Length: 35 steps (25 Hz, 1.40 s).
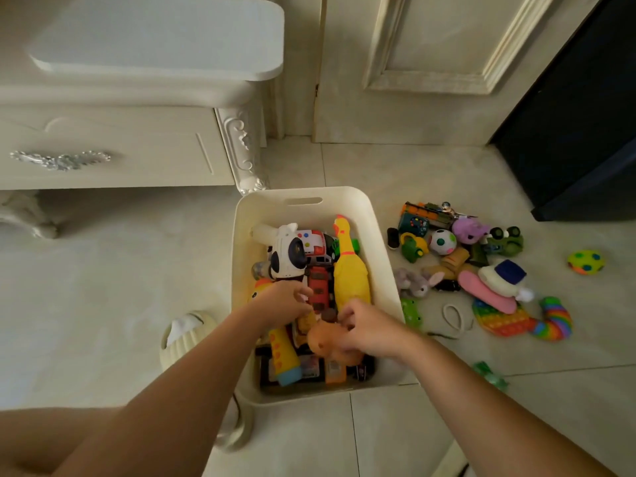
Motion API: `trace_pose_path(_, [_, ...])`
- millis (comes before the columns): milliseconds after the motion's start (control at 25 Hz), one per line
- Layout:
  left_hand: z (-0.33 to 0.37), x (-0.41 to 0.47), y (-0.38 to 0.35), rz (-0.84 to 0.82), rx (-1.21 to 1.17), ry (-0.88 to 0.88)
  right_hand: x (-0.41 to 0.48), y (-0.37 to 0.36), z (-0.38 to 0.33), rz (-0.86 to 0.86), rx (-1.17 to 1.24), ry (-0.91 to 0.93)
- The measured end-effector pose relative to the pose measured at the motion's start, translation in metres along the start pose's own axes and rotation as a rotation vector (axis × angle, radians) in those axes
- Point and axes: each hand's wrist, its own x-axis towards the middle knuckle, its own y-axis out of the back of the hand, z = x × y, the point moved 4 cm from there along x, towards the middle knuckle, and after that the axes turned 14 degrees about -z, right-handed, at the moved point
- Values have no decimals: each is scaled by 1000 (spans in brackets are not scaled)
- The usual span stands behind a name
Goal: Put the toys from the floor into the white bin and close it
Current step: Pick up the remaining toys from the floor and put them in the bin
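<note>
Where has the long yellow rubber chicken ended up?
The rubber chicken lies lengthwise inside the white bin, along its right-hand wall, head toward the far end. A red toy truck lies just to its left.

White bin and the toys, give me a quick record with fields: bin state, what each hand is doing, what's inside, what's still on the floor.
bin: white bin, open, no lid on it
left hand: left hand inside the bin over the red truck, fingers loosely curled, grip unclear
right hand: right hand grasping an orange soft toy over the bin
inside: yellow rubber chicken, panda robot
floor, right of bin: spotted ball, grey bunny, rainbow pop pad, rainbow slug
task: unfinished
</note>
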Motion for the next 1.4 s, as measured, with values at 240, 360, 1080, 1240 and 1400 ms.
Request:
trace_pose_path(240, [-1, -13, -23, -118, 552, 80, 16, -21, 11, 246, -539, -145])
trace_pose_path(360, [-2, -9, -26, -163, 680, 117, 12, -23, 14, 107, -512, -137])
trace_pose_path(1080, [174, 5, -27, 198, -449, -388, -62, 113, 123, 815, 536, 165])
trace_pose_path(1240, [181, 23, -47, 147, -415, -390, -17, 80, 175, 522, 498, -34])
trace_pose_path(1400, [171, 32, -36, 184, -412, -362, 36, 59, 175, 509, 474, 14])
